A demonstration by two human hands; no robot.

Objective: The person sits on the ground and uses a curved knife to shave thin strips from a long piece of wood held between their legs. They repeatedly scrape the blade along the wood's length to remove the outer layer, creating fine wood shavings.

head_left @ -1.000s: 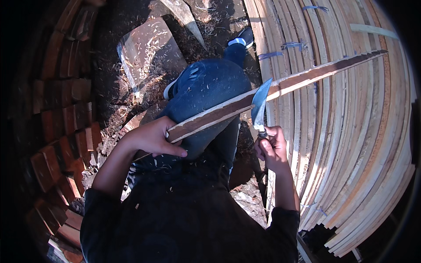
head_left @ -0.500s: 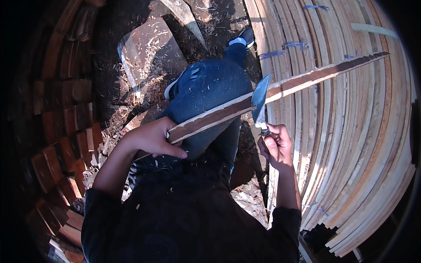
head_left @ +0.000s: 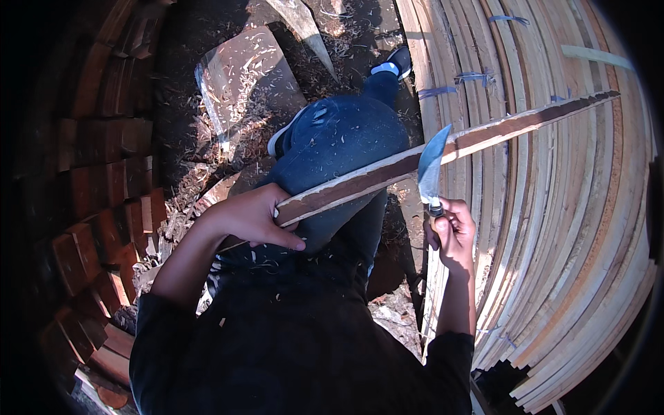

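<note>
A long wooden strip (head_left: 377, 177), dark brown along its face with pale shaved edges, slants across my blue-trousered leg (head_left: 346, 135) and reaches out to the upper right. My left hand (head_left: 259, 220) is wrapped round its near end, thumb pointing to the right; part of the grip is hidden under the palm. In my right hand (head_left: 453, 232) is a knife, held by its handle with the fingers closed. Its broad curved blade (head_left: 432, 162) points up and crosses the strip just right of my knee. Whether the blade touches the wood I cannot tell.
Bundles of long pale wooden strips (head_left: 546, 228), tied with blue cords (head_left: 474, 76), fill the right side. Stacked reddish-brown wood blocks (head_left: 90, 242) line the left. A flat board (head_left: 249, 83) strewn with shavings lies ahead, beside a pointed pale wood piece (head_left: 308, 34).
The knife has moved right along the strip, away from my left hand, its blade now tilted more to the right. The whole view has shifted slightly; my left hand keeps its grip.
</note>
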